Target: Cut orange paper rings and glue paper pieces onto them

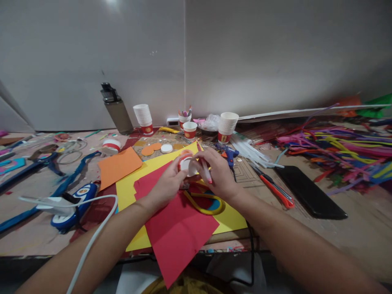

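My left hand [168, 183] is closed around a red-and-white paper cup [184, 163], whose pale round end faces me. In my right hand [219, 173] is a white-and-pink pen [207, 171], tipped downward between the fingers. Those same fingertips meet a small white disc [192, 167] beside the cup; whether they grip it is hard to tell. Beneath both hands lie red paper [180, 228] and a larger yellow sheet [231, 220]. Yellow-handled scissors [211, 210] rest on the paper, their blades hidden.
Stacked cups [142, 116] and another stack [228, 124] stand behind, near a bottle [118, 112]. A blue glue gun [230, 155], red cutter [277, 190] and black phone [312, 194] lie rightward, before pipe cleaners [346, 151]. Orange paper [119, 167] and a power strip [75, 206] are left.
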Action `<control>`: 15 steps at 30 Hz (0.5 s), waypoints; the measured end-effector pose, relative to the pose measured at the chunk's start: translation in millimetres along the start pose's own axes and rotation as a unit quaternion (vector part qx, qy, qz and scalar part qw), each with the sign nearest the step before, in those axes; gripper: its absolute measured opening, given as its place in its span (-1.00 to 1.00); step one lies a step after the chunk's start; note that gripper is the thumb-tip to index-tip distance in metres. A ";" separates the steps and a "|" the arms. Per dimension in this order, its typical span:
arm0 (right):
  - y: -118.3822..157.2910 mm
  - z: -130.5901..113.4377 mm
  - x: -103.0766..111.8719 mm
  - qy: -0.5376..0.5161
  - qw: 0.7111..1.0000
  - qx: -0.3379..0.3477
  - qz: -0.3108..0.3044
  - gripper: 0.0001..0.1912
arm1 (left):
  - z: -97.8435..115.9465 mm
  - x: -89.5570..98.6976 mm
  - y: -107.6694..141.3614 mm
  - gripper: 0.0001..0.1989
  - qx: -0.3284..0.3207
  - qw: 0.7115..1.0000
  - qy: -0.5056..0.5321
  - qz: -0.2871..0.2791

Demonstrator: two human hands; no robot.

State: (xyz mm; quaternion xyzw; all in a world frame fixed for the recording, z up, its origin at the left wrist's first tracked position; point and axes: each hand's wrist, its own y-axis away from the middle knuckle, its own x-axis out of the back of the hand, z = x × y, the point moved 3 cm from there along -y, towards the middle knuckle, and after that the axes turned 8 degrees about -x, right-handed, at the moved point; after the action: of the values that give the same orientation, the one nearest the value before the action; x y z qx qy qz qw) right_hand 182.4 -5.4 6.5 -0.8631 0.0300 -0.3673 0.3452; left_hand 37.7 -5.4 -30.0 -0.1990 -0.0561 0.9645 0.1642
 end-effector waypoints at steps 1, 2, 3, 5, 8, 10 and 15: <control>-0.7 1.6 -0.2 -0.032 0.999 -0.013 -0.006 -0.88 | 2.6 1.3 -1.4 -0.56 0.000 1.000 0.020 0.017; -1.4 3.4 -0.5 -0.057 0.998 -0.031 -0.010 -0.86 | 5.5 2.8 -2.8 -0.58 0.001 0.998 0.045 0.035; -2.1 5.3 -1.1 -0.075 0.996 -0.052 -0.013 -0.85 | 8.2 4.1 -4.0 -0.59 0.007 0.996 0.072 0.052; -2.8 8.3 -2.5 -0.098 0.991 -0.090 -0.020 -0.85 | 12.0 6.3 -5.6 -0.60 0.030 0.989 0.120 0.081; -2.6 10.2 -3.7 -0.118 0.985 -0.125 -0.024 -0.85 | 12.4 8.6 -6.6 -0.60 0.069 0.978 0.170 0.103; -2.3 10.2 -4.0 -0.124 0.983 -0.132 -0.026 -0.84 | 10.3 9.9 -6.8 -0.61 0.074 0.975 0.180 0.107; -1.9 10.2 -6.3 -0.105 0.985 -0.129 -0.039 -0.82 | 5.6 9.3 -6.6 -0.72 0.043 0.986 0.145 0.072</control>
State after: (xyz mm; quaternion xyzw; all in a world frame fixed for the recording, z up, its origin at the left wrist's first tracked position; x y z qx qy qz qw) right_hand 184.2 3.8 -1.2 -0.9348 0.0070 -0.2806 0.2178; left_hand 29.3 3.7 -27.1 -0.3330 0.0239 0.9363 0.1091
